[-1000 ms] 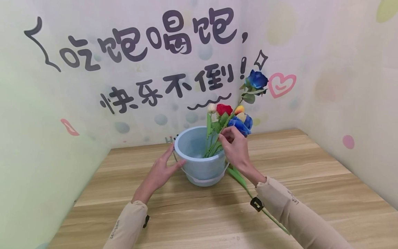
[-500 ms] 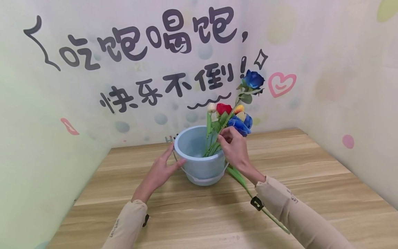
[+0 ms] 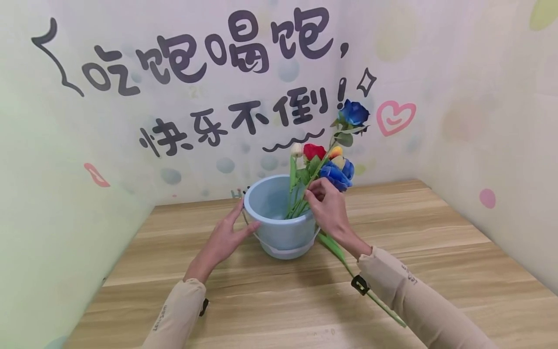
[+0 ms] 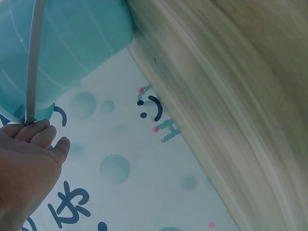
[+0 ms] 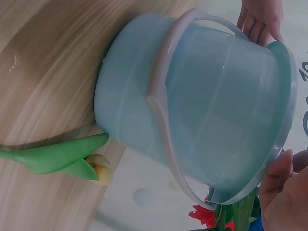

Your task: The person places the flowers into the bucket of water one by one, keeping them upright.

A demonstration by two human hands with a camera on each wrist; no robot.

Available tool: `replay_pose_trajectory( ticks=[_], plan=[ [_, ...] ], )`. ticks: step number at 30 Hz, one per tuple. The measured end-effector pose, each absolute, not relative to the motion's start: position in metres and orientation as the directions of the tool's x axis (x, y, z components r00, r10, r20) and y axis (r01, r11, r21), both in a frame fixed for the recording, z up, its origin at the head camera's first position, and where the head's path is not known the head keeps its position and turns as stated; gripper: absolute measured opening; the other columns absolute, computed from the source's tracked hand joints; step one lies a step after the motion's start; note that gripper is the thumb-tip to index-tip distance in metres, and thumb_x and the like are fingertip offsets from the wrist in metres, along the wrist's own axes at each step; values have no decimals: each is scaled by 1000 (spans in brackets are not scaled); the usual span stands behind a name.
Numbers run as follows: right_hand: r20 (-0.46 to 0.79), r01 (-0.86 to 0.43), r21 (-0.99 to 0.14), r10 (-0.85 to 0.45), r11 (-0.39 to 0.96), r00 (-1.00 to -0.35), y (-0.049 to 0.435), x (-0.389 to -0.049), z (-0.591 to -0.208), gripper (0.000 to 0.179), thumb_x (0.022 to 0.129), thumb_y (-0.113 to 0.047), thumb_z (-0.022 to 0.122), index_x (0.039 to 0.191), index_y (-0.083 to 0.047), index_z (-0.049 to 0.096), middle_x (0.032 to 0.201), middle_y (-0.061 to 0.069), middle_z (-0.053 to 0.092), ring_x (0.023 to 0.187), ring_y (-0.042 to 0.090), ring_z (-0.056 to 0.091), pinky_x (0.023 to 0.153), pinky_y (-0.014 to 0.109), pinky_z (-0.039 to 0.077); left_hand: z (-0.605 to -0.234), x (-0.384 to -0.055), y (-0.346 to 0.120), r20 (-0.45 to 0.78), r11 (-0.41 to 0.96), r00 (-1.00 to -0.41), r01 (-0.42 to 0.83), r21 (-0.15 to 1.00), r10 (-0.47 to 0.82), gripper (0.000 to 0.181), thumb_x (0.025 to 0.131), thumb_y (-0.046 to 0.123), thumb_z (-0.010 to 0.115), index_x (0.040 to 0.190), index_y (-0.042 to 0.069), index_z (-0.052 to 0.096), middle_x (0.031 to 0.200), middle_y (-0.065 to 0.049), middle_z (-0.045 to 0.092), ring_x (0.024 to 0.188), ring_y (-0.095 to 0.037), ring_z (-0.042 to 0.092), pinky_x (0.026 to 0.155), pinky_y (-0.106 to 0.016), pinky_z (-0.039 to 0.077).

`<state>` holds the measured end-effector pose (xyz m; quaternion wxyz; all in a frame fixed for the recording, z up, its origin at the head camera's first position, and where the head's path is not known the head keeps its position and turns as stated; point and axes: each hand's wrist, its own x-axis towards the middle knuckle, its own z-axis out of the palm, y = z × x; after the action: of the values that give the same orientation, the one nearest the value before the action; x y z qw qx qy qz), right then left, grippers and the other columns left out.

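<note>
A light-blue bucket (image 3: 283, 235) stands on the wooden table. My left hand (image 3: 221, 238) holds its left side near the rim, thumb at the front. Over the right rim, my right hand (image 3: 330, 206) pinches the stem of a blue rose (image 3: 354, 113), which leans up and right with its lower stem inside the bucket. Also leaning in the bucket's right part are a white tulip (image 3: 297, 151), a red rose (image 3: 314, 152), another blue rose (image 3: 336, 175) and yellowish blooms. In the right wrist view, the right fingertips are by the rim; the pinched stem is hidden there.
On the table right of the bucket lies a tulip (image 5: 62, 154) with green leaves and a pale-yellow head, its stem running under the right forearm. The bucket's white handle (image 5: 161, 91) hangs down in front. A printed wall (image 3: 226, 121) stands behind the table.
The blue rose's head has shifted slightly left and its stem stands a little more upright, still pinched by my right hand. My left hand stays on the bucket.
</note>
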<state>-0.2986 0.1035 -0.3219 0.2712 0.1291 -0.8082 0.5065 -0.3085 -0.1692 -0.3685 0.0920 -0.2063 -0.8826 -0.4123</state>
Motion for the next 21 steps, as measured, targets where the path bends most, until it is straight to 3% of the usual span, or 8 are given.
replay_pose_trajectory(
  ticks=[11,17,21],
  plan=[
    [522,-434,-723,15,538,-853,107,-299,-316,7,97,-2,67,103,3,66,94,15,72,85,28,68,75,40,58,-367,-308,-168,340,574,-893,451,684,296,90,98,54,67,167,17,21,168,-15,24,152,-39,26,118,-65,26],
    [381,-348,-677,-97,648,-920,114,-296,-298,15,98,-9,70,101,4,78,91,12,76,75,22,67,65,33,57,-367,-308,-167,336,587,-896,444,677,290,91,98,53,67,166,15,21,167,-18,25,152,-39,26,118,-62,26],
    [371,-376,-690,-144,619,-918,122,-289,-290,18,98,-11,70,102,4,78,90,11,76,75,21,70,66,32,58,-368,-308,-168,331,593,-899,438,676,286,92,98,54,66,166,12,20,167,-17,24,152,-40,25,118,-63,26]
  ],
)
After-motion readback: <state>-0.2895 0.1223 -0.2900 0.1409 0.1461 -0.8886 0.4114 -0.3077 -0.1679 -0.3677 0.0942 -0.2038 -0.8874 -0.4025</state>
